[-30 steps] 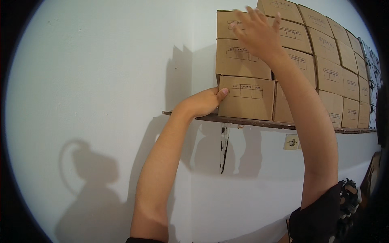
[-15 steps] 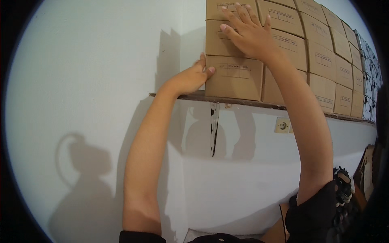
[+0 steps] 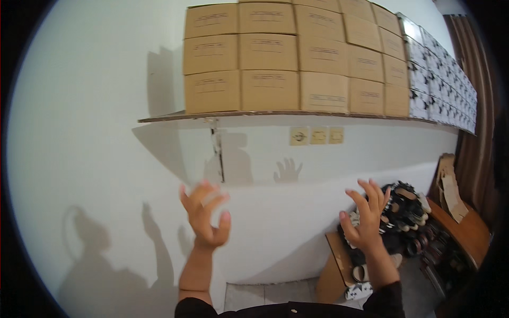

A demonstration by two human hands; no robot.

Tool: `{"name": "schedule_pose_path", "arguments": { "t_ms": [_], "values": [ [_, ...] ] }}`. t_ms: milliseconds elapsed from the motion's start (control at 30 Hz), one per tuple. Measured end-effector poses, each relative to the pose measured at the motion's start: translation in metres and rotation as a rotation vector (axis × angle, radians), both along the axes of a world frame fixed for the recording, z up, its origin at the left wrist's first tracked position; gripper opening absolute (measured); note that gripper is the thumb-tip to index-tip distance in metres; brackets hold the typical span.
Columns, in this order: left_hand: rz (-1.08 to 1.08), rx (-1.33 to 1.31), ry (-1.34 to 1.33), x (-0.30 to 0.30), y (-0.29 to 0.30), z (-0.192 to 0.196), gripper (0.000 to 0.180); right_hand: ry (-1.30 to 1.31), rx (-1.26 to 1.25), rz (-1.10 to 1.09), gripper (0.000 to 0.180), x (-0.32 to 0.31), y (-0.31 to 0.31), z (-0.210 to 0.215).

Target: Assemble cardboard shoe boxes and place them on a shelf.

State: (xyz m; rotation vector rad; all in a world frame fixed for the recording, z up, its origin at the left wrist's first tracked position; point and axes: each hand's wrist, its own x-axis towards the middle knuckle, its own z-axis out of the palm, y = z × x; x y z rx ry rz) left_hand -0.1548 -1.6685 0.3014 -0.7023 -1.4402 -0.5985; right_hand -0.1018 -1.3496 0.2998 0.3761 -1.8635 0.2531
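Note:
Both of my hands are raised in the air below the wall shelf [image 3: 254,113], touching nothing. My left hand [image 3: 204,214], a little blurred, has its fingers spread and slightly curled. My right hand [image 3: 366,217] is likewise empty with fingers apart, and it overlaps the view of a heap of dark shoes [image 3: 405,204]. Above them, brown cardboard boxes [image 3: 269,90] stand stacked in rows on the shelf, their fronts bearing printed lines. The leftmost column of boxes [image 3: 211,91] stands a little in from the shelf's left end.
White boxes with black patterns [image 3: 435,79] continue the row at the right. Sockets and switches [image 3: 317,135] sit on the wall under the shelf, beside a metal bracket [image 3: 218,153]. A wooden table [image 3: 466,233] with torn cardboard [image 3: 452,193] and a brown curtain [image 3: 472,74] are at the right.
My hands have left the cardboard boxes at the left end and dropped below the shelf, fingers spread. The view has shifted right and takes in more of the shelf and the shoes.

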Motion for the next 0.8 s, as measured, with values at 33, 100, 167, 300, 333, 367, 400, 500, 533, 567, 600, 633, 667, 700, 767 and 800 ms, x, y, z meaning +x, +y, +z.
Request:
{"name": "schedule_pose_path", "arguments": {
  "t_ms": [33, 100, 167, 300, 333, 367, 400, 500, 533, 567, 600, 633, 667, 700, 767, 800],
  "values": [
    [-0.074, 0.011, 0.017, 0.0, 0.018, -0.028, 0.023, -0.07, -0.092, -0.003, 0.036, 0.01, 0.016, -0.023],
    [-0.291, 0.126, -0.12, -0.002, 0.077, -0.075, 0.02, -0.156, -0.281, -0.078, 0.036, 0.046, 0.052, -0.067],
    [-0.432, 0.198, -0.343, 0.011, 0.134, -0.108, 0.02, -0.17, -0.393, -0.159, 0.036, 0.082, 0.085, -0.107],
    [-0.604, 0.204, -0.509, 0.052, 0.23, -0.169, 0.019, -0.172, -0.574, -0.327, 0.033, 0.159, 0.133, -0.167],
    [-0.664, 0.208, -0.583, 0.06, 0.25, -0.183, 0.019, -0.185, -0.592, -0.392, 0.033, 0.178, 0.142, -0.176],
    [-0.726, 0.205, -0.66, 0.07, 0.27, -0.193, 0.019, -0.185, -0.604, -0.449, 0.033, 0.197, 0.151, -0.18],
    [-0.776, 0.179, -0.684, 0.08, 0.289, -0.199, 0.019, -0.196, -0.652, -0.492, 0.032, 0.216, 0.159, -0.184],
    [-0.93, 0.072, -0.778, 0.108, 0.344, -0.216, 0.019, -0.151, -0.747, -0.646, 0.029, 0.265, 0.183, -0.197],
    [-0.942, 0.027, -0.763, 0.113, 0.361, -0.218, 0.019, -0.104, -0.769, -0.686, 0.029, 0.277, 0.192, -0.203],
    [-0.953, -0.018, -0.746, 0.117, 0.378, -0.22, 0.018, -0.057, -0.79, -0.724, 0.029, 0.287, 0.199, -0.208],
    [-1.006, -0.032, -0.766, 0.121, 0.396, -0.221, 0.018, -0.013, -0.822, -0.752, 0.027, 0.295, 0.205, -0.211],
    [-1.048, -0.07, -0.787, 0.124, 0.413, -0.222, 0.018, -0.006, -0.845, -0.806, 0.027, 0.303, 0.213, -0.213],
    [-1.106, -0.046, -0.82, 0.128, 0.434, -0.223, 0.018, 0.019, -0.851, -0.829, 0.025, 0.311, 0.222, -0.216],
    [-1.154, -0.012, -0.85, 0.131, 0.454, -0.224, 0.018, 0.044, -0.85, -0.842, 0.024, 0.317, 0.233, -0.218],
    [-1.191, -0.064, -0.819, 0.133, 0.493, -0.23, 0.018, 0.072, -0.832, -0.909, 0.023, 0.329, 0.256, -0.219],
    [-1.207, -0.066, -0.77, 0.134, 0.513, -0.232, 0.018, 0.087, -0.818, -0.942, 0.023, 0.334, 0.27, -0.218]
  ]
}}
